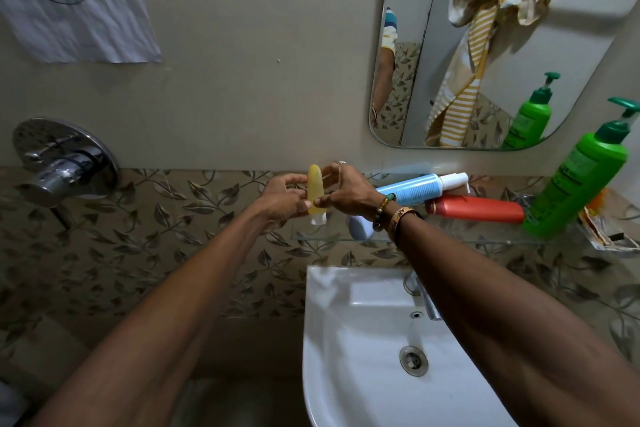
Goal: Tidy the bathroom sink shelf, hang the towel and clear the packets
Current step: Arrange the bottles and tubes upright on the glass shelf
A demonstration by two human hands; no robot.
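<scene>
A small yellow tube (pixel 316 189) with a white cap pointing down is held upright between both hands, just left of the glass shelf (pixel 450 237). My left hand (pixel 282 199) grips its lower part from the left. My right hand (pixel 349 192) pinches it from the right with thumb and fingers. On the shelf lie a blue-and-white tube (pixel 420 186) and a red bottle (pixel 476 208). A green pump bottle (pixel 581 177) stands at the right, with crumpled packets (pixel 604 222) beside it. A yellow striped towel (pixel 485 21) shows bunched on a rail in the mirror.
The white sink (pixel 346 350) with its tap (pixel 427 302) is below the shelf. A chrome shower mixer (pixel 60 163) juts from the wall at left. A white cloth (pixel 69 0) hangs top left. A pale round object (pixel 360 227) sits at the shelf's left end.
</scene>
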